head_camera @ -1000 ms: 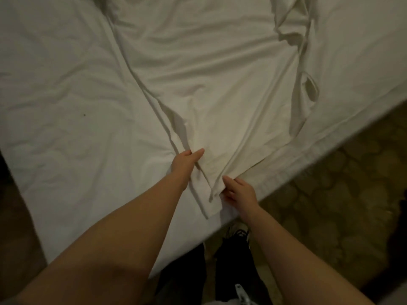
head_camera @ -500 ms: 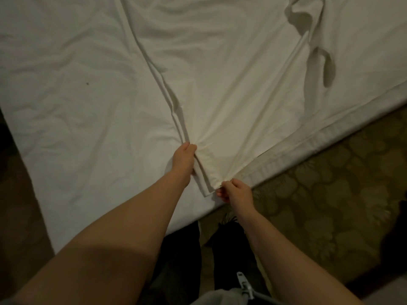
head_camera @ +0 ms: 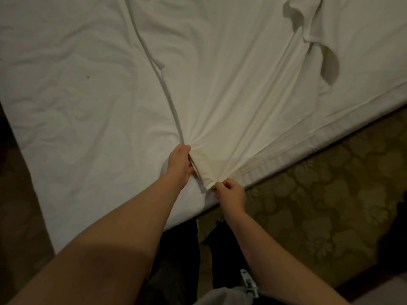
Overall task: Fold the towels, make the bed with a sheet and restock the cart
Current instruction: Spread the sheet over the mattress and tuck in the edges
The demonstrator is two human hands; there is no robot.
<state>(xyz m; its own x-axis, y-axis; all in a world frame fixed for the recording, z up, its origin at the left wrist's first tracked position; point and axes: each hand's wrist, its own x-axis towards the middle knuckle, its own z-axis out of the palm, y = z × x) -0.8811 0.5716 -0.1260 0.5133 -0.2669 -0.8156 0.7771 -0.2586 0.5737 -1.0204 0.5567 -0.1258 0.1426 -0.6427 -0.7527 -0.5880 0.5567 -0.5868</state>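
The left arm [head_camera: 114, 238] and right arm [head_camera: 264, 243] stretch forward, bare, toward one corner of the sheet [head_camera: 220, 95]. The left hand [head_camera: 179, 165] grips the sheet's folded edge just left of that corner, fingers curled under it. The right hand [head_camera: 230, 193] pinches the corner's tip, knuckles up.

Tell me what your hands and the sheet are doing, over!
Both busy: left hand grips the sheet edge, right hand pinches its corner. Sheet taut toward the bed edge, flap folded over farther up. Nothing blocking it.
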